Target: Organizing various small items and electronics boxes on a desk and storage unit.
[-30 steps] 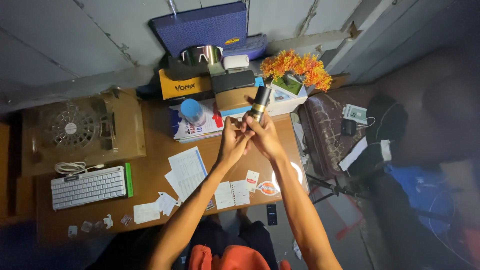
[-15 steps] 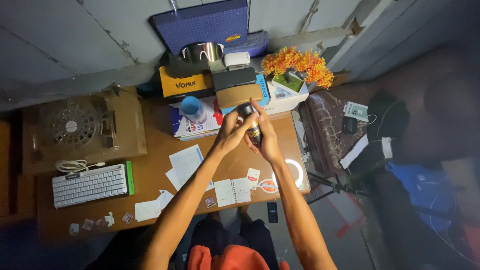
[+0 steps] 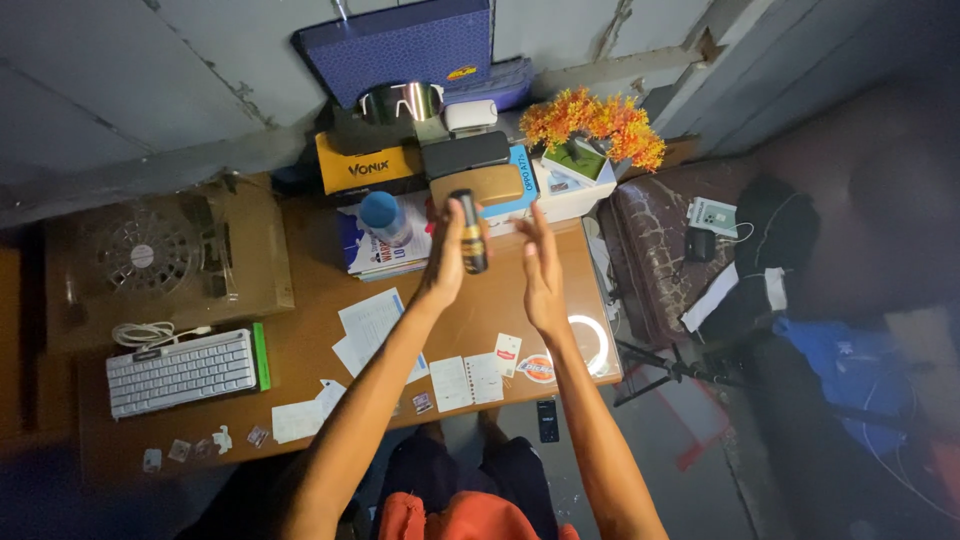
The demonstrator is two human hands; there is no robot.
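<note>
Black w/ a gold band, the bottle (image 3: 468, 232) sits upright in my left hand (image 3: 447, 262), center of frame, held up over the brown surface (image 3: 300, 370). Left fingers (image 3: 447, 232) wrap round its lower half, thumb side facing me; firm grip. Right hand (image 3: 541, 272) is just beside it but apart, fingers (image 3: 530, 222) spread flat, holding nothing, palm turned toward the bottle.

Step in hand, as I read it: handling the bottle one-handed w/ the right free, looks like mid-shake or about to work the cap. Can't tell if the cap is on tight or loose from here.

Next move, I reckon, calls for the right hand to close back in on the top end while the left keeps the body steady; needs a pinch at the cap, not the gold band.

Round about: blue cup (image 3: 379, 215) on a stack of books just left of the bottle, orange flowers (image 3: 592, 122) upper right, white keyboard (image 3: 181, 372) lower left, papers (image 3: 372, 333) scattered under my forearms, fan (image 3: 143, 254) at far left.
</note>
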